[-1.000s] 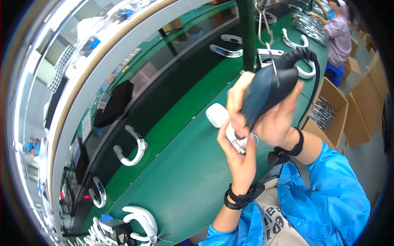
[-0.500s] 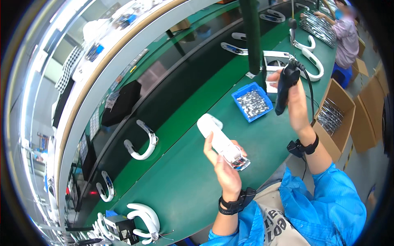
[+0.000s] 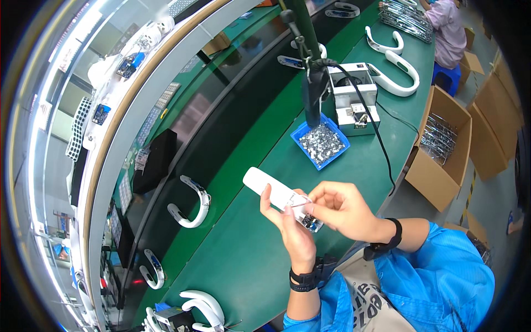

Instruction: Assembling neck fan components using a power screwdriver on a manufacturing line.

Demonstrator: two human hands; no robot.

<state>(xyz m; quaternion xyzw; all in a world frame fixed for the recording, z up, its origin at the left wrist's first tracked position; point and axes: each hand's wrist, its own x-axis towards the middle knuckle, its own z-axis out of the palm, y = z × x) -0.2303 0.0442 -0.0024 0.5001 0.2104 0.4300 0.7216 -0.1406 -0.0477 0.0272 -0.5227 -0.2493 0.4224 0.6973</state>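
Note:
My left hand is closed around a white curved plastic housing, its open end toward me. Bare electronics and small coloured parts show in that end. Over the same end my right hand is closed in a pinch. A thin dark wire runs from the housing to its fingertips. Beyond my hands a black power screwdriver hangs upright on its cable, its lower end over a blue tray of small metal pieces.
A white-and-grey machine stands beside the tray, with the black cable drooping in front. Other white curved housings lie on the green bench and the belt. At right is a cardboard box of metal rods; a person sits beyond.
My right hand has let go of the screwdriver, which now hangs by the tray, and has come down to the housing. The left hand still holds the housing, now turned slightly.

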